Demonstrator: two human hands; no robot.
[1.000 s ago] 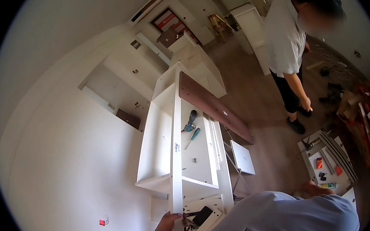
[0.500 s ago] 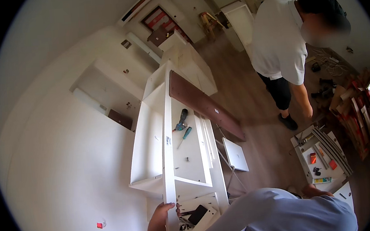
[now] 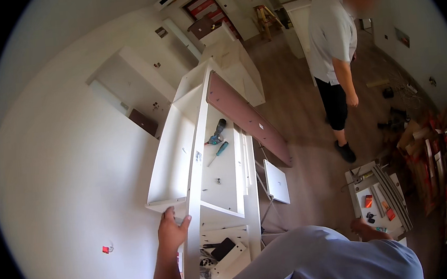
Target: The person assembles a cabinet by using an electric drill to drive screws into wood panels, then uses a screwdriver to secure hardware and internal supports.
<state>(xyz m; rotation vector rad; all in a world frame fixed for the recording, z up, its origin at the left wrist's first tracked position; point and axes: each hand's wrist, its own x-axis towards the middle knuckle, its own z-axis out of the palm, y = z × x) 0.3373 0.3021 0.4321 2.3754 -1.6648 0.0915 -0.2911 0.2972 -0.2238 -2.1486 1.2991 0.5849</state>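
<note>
Head view: left hand (image 3: 172, 231) splayed against white cabinet (image 3: 194, 192), right hand (image 3: 360, 227) by white board (image 3: 358, 197), grip impossible to tell

Left hand (image 3: 173, 232) against white cabinet (image 3: 174, 162)

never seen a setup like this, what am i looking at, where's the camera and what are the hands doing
There is no machine here, just a person's two bare hands. Every picture comes from one wide fisheye camera on that person's head, looking down, so straight edges bend.

The left hand, thumb and fingers spread, is at the long white edge of an open white cabinet. Inside lie a power drill and a screwdriver.

The right hand is beside a white board bearing small items; whether it holds anything is unclear.

Another person stands further off, at upper right.
</note>
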